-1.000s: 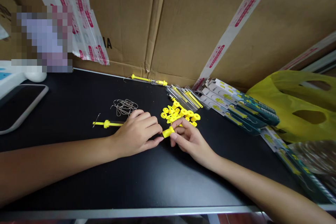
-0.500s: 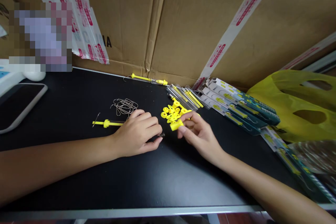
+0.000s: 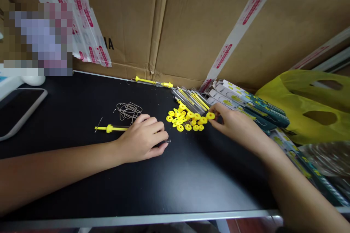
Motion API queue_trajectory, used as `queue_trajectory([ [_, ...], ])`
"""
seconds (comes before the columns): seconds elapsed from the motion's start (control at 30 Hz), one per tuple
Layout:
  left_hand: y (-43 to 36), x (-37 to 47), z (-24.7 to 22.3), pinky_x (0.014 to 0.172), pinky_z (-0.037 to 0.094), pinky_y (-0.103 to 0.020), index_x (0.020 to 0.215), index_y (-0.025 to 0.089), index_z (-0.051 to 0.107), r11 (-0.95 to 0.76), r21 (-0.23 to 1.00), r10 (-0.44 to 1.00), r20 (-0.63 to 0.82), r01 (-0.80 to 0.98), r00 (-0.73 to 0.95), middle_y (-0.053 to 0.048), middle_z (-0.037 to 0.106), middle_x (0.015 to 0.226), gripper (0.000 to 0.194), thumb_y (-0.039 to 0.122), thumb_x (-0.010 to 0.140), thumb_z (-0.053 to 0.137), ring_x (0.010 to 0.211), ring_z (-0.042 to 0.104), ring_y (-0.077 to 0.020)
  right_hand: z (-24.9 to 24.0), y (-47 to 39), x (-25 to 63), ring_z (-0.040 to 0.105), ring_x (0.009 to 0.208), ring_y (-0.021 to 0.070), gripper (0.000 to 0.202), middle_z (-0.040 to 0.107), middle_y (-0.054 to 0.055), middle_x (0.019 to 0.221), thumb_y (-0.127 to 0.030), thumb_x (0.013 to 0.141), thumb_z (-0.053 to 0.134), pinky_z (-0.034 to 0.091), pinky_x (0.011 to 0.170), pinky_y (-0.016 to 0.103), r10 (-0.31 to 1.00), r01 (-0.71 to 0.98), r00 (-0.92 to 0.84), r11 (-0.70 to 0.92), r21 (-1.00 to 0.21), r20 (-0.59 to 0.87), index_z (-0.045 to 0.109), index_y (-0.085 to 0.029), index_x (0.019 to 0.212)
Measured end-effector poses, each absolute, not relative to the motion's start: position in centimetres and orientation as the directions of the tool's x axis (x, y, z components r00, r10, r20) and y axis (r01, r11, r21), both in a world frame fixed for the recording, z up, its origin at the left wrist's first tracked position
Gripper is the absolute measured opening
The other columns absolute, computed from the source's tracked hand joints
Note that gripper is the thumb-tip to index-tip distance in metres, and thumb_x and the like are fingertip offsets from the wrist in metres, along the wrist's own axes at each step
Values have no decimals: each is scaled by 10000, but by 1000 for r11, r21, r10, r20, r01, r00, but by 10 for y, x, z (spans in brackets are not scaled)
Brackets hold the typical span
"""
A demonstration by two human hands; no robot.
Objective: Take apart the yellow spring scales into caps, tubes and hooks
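My left hand [image 3: 144,138] rests on the black table, its fingers curled round a slim tool with a yellow rod [image 3: 116,128], a yellow collar and a wire crosspiece at its left end. A small metal spring [image 3: 168,141] shows at the fingertips, and the hand hides the tool's right part. At the right edge of a heap of yellow plastic parts [image 3: 180,120], my right hand [image 3: 222,118] pinches a round yellow plastic piece [image 3: 210,115]. More small springs [image 3: 187,123] lie among the parts. Bent wire hooks [image 3: 128,110] are piled beyond my left hand.
Clear tubes with yellow rods [image 3: 190,99] lie behind the heap. Printed boxes [image 3: 246,103] and a yellow plastic bag [image 3: 303,107] sit at right. Another yellow tool [image 3: 153,81] lies along the back edge by the cardboard [image 3: 125,18]. A phone [image 3: 20,111] is at left.
My right hand has moved right and away from me, from in front of the heap to its right edge. The yellow cylinder it held no longer shows there. My left hand stays put.
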State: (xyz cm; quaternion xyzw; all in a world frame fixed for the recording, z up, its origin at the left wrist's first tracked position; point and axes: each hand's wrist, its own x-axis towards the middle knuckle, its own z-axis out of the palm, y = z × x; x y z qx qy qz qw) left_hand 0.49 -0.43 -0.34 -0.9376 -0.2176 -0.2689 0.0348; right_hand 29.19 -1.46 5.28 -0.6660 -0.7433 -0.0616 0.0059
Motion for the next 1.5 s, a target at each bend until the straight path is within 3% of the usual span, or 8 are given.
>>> queue_trajectory([
  [0.37,-5,5,-4,816,331,-355,798,192,614,-903,53,391,519,427,761,3,594,795,197,284,881,461,766,518,-154,34,-2,308,636,712,183,227,683,47,889,-215,818,497,433,604,247,969,969,-241,243,-46,45,486,-194,1043],
  [0.47,-5,5,-3,822,329,-354,808,189,619,-901,62,397,522,430,755,-1,594,811,194,284,883,467,783,522,-156,37,-5,303,629,657,183,300,688,49,856,-183,803,488,408,551,245,971,974,-228,227,17,70,481,-182,1103],
  [0.6,-5,5,-3,827,325,-353,821,189,624,-899,73,406,511,432,758,-5,598,822,210,292,899,458,796,526,-157,44,-16,281,576,520,173,267,666,43,744,-213,821,490,334,461,244,955,987,-144,120,108,258,528,-173,1082],
  [0.77,-5,5,-2,845,314,-353,852,194,625,-903,64,397,500,424,770,-7,597,824,210,290,912,449,808,523,-159,31,-40,244,627,747,141,185,660,52,929,-269,883,522,466,613,225,768,741,-548,630,-234,332,558,-195,1049],
  [0.93,-5,6,-3,862,303,-356,837,187,609,-927,51,350,473,371,809,-10,600,836,212,288,918,440,837,515,-164,5,-50,225,621,811,149,169,647,60,926,-235,919,492,481,689,246,610,586,-704,789,-188,365,560,-189,1066],
  [1.23,-5,5,-4,891,310,-356,929,193,605,-933,89,350,459,349,817,-18,603,903,209,322,923,440,895,513,-177,1,-42,230,610,768,141,106,655,47,864,-219,915,504,473,687,247,621,624,-655,766,-155,431,579,-190,984],
  [1.37,-5,5,-4,891,328,-351,1049,199,585,-913,114,396,475,391,786,-36,594,983,205,292,900,479,950,513,-188,10,-32,242,611,770,154,91,648,45,823,-234,901,520,463,690,251,694,782,-487,617,-90,531,597,-191,921],
  [1.5,-5,5,-5,890,340,-357,1017,210,600,-908,119,409,466,402,785,-33,592,987,178,246,877,497,951,521,-189,14,-24,249,609,785,163,171,632,51,822,-292,920,486,434,642,241,758,890,-416,452,54,502,622,-189,907],
])
